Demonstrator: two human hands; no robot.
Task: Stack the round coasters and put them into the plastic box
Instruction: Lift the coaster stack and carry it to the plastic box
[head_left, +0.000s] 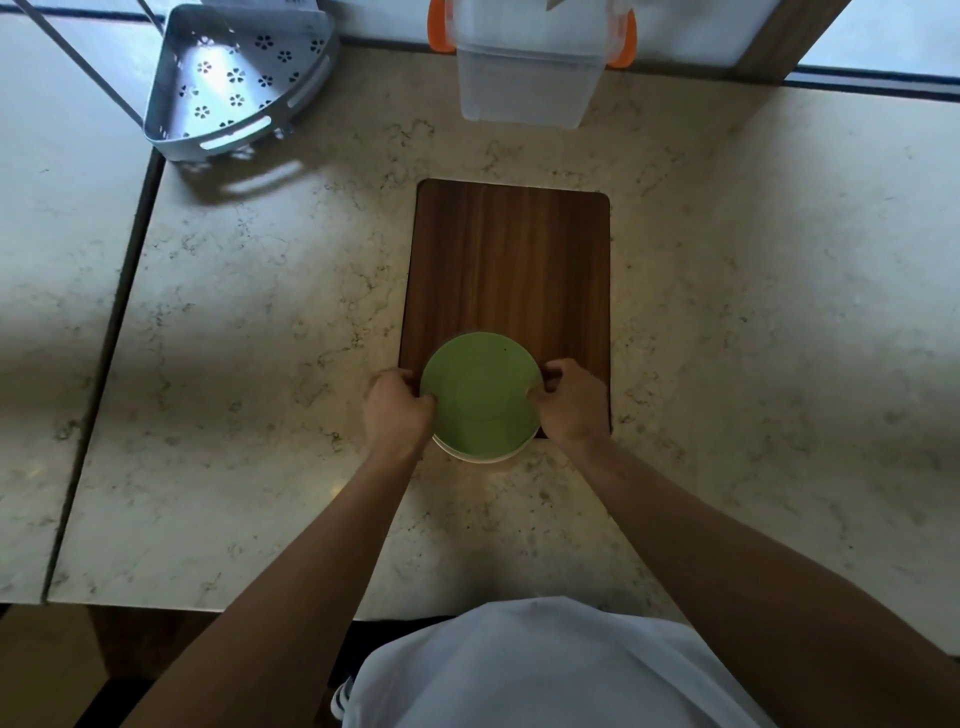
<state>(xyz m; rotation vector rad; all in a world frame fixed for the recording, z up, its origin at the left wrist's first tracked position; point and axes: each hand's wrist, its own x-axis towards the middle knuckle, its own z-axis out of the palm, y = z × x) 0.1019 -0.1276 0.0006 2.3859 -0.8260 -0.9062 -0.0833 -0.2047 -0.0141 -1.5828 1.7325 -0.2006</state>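
A stack of round coasters (480, 397) with a green one on top and a pale one showing beneath sits over the near end of a wooden board (509, 260). My left hand (397, 408) grips the stack's left edge and my right hand (569, 400) grips its right edge. The clear plastic box (524, 78) with orange latches stands at the far edge of the counter, straight beyond the board, open at the top.
A grey perforated corner shelf basket (234, 83) lies at the far left of the marble counter (260, 364). A seam in the counter runs down the left side. A wooden post stands at the far right.
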